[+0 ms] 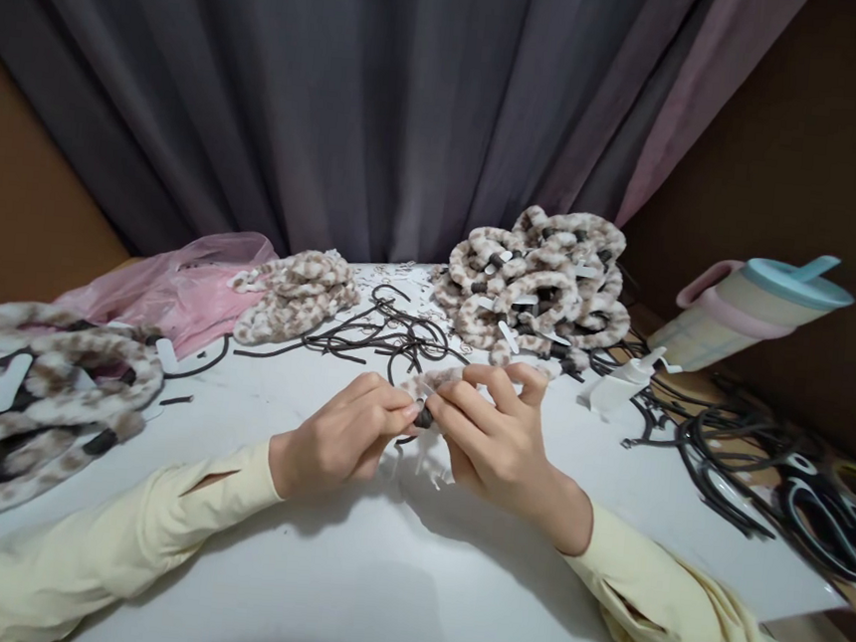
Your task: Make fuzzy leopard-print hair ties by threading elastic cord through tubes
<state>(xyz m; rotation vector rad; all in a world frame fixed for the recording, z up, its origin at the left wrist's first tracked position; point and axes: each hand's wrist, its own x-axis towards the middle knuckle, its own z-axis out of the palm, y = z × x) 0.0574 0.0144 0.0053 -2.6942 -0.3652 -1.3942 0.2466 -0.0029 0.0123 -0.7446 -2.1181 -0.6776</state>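
Pinches spotted plush strip [441, 376] and black tube [424, 418] with left hand [350, 424] and right hand [500, 432], close together | holds both above table [345, 579], between near and far edges

Your worktop [316, 571] looks smooth and a bit glossy, those spotted rings [541, 279] are fuzzy plush, pink bag [196, 281] thin shiny plastic, curtain [416, 110] matt cloth.

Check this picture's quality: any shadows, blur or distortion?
Head view: soft shadows on the white table beneath the left hand and right hand; the fluffy rings at far left look smeared; the cup at right leans outward, probably lens stretch; the curtain is dim.
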